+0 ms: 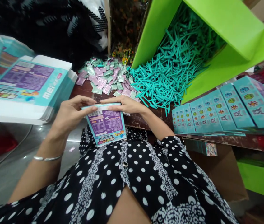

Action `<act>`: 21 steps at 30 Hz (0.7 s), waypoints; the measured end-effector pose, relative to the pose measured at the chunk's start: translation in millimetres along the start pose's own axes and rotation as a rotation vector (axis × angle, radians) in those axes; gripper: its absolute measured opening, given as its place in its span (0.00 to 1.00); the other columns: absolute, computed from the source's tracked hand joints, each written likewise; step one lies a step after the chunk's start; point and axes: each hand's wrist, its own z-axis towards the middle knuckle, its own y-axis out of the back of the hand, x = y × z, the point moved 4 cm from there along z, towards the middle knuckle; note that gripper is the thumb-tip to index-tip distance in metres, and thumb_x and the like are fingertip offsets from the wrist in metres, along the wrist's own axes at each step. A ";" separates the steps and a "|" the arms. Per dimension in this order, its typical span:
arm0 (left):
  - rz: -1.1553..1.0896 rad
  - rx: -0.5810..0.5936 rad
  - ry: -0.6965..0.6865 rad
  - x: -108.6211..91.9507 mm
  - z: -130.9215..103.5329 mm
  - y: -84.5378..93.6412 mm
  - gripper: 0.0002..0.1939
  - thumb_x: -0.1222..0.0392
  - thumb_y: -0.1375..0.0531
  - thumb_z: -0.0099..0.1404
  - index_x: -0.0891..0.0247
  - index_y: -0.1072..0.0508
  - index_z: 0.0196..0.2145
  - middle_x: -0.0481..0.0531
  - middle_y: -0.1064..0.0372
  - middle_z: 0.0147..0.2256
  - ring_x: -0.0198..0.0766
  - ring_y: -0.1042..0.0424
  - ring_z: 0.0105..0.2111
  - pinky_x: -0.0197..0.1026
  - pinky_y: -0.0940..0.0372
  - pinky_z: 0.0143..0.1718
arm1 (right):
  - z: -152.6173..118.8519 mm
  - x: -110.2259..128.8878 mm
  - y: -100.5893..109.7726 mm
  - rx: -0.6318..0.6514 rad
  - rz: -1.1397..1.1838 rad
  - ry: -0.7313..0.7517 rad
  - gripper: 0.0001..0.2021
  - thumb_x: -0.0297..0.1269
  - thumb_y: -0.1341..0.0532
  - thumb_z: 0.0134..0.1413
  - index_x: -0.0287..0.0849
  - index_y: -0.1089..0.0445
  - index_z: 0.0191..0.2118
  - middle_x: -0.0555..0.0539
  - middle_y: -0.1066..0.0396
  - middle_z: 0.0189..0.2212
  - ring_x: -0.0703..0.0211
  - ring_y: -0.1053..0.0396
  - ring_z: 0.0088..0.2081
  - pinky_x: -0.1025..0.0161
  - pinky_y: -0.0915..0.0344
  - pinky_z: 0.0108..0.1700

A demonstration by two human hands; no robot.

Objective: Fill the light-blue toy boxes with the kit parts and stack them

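A teal and purple box [106,124] is held upright against the front of my body, its printed panel facing up toward the camera. My left hand [73,112] grips its upper left edge, the thumb lying along the top. My right hand [122,104] holds the top edge from the right, fingers and thumb pressed on it. Both hands nearly meet at the back of the box. What is inside the box is hidden.
A stack of flat cartons [29,84] lies at left. Small pink and green sachets [108,76] are heaped behind my hands. Teal plastic sticks [169,68] spill from a lime-green bin [229,25]. A row of teal boxes [213,112] stands at right along the table edge [239,141].
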 end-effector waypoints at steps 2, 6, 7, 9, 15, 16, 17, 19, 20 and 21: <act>0.034 -0.065 -0.058 -7.1 -1.9 -4.5 0.08 0.54 0.21 0.60 0.53 0.09 0.39 0.52 0.18 0.35 0.40 0.24 0.37 0.43 0.35 0.37 | 4.5 3.3 4.7 0.069 -0.012 -0.009 0.24 0.63 0.29 0.65 0.47 0.13 0.50 0.45 0.16 0.56 0.52 0.22 0.60 0.59 0.31 0.66; -0.014 -0.193 -0.089 -6.4 -3.6 -10.1 0.06 0.55 0.23 0.63 0.48 0.08 0.39 0.49 0.23 0.30 0.38 0.29 0.33 0.42 0.40 0.34 | 12.4 7.4 7.6 0.072 -0.006 -0.020 0.30 0.68 0.32 0.67 0.44 0.12 0.48 0.45 0.15 0.53 0.57 0.20 0.54 0.64 0.28 0.59; -0.019 -0.200 -0.092 -4.3 -3.7 -10.1 0.05 0.55 0.23 0.64 0.48 0.08 0.39 0.50 0.23 0.30 0.38 0.29 0.33 0.42 0.40 0.34 | 12.2 8.0 7.1 0.064 -0.003 -0.035 0.30 0.69 0.32 0.66 0.43 0.12 0.47 0.46 0.14 0.52 0.57 0.20 0.52 0.64 0.27 0.58; -0.012 -0.162 -0.105 0.8 -4.5 -9.2 0.06 0.51 0.25 0.68 0.51 0.08 0.39 0.52 0.20 0.32 0.39 0.27 0.34 0.43 0.38 0.35 | 8.2 9.4 5.2 0.047 -0.007 -0.063 0.29 0.67 0.33 0.68 0.44 0.12 0.48 0.46 0.14 0.50 0.57 0.19 0.52 0.63 0.27 0.58; -0.003 0.082 -0.158 17.1 -20.0 -3.8 0.17 0.47 0.24 0.66 0.49 0.10 0.52 0.58 0.15 0.52 0.52 0.19 0.54 0.58 0.27 0.61 | -15.3 10.7 -7.2 0.018 -0.268 -0.022 0.17 0.49 0.37 0.78 0.53 0.18 0.63 0.48 0.19 0.64 0.54 0.24 0.63 0.53 0.33 0.72; -0.007 0.110 -0.155 18.7 -23.5 -3.4 0.18 0.48 0.23 0.65 0.48 0.10 0.52 0.58 0.15 0.54 0.54 0.20 0.56 0.61 0.28 0.64 | -17.9 9.8 -10.5 0.033 -0.324 -0.021 0.18 0.47 0.39 0.80 0.53 0.19 0.65 0.48 0.20 0.64 0.54 0.24 0.62 0.53 0.33 0.71; -0.011 0.132 -0.156 19.2 -26.8 -3.3 0.17 0.49 0.23 0.65 0.49 0.09 0.51 0.58 0.15 0.55 0.55 0.20 0.57 0.63 0.29 0.65 | -19.8 9.1 -13.9 0.049 -0.369 -0.022 0.19 0.47 0.41 0.81 0.54 0.21 0.67 0.48 0.20 0.63 0.54 0.24 0.60 0.53 0.32 0.70; -0.023 0.160 -0.157 17.8 -31.9 -3.9 0.15 0.50 0.23 0.65 0.49 0.09 0.50 0.59 0.15 0.53 0.55 0.19 0.56 0.63 0.27 0.63 | -22.1 8.8 -19.2 0.052 -0.413 -0.013 0.21 0.48 0.44 0.83 0.54 0.22 0.69 0.47 0.19 0.60 0.53 0.23 0.57 0.52 0.30 0.68; -0.035 0.155 -0.146 16.7 -33.4 -3.7 0.15 0.50 0.23 0.65 0.50 0.09 0.49 0.59 0.14 0.52 0.54 0.18 0.54 0.61 0.26 0.61 | -22.9 9.6 -20.7 0.028 -0.405 0.003 0.21 0.49 0.45 0.83 0.53 0.23 0.69 0.46 0.19 0.60 0.52 0.24 0.57 0.51 0.30 0.67; -0.057 0.127 -0.131 15.5 -33.7 -2.4 0.14 0.51 0.23 0.65 0.50 0.09 0.49 0.59 0.14 0.50 0.52 0.18 0.52 0.58 0.25 0.58 | -23.9 10.8 -21.3 -0.017 -0.379 0.024 0.22 0.50 0.44 0.82 0.53 0.24 0.70 0.46 0.20 0.62 0.51 0.24 0.58 0.50 0.29 0.68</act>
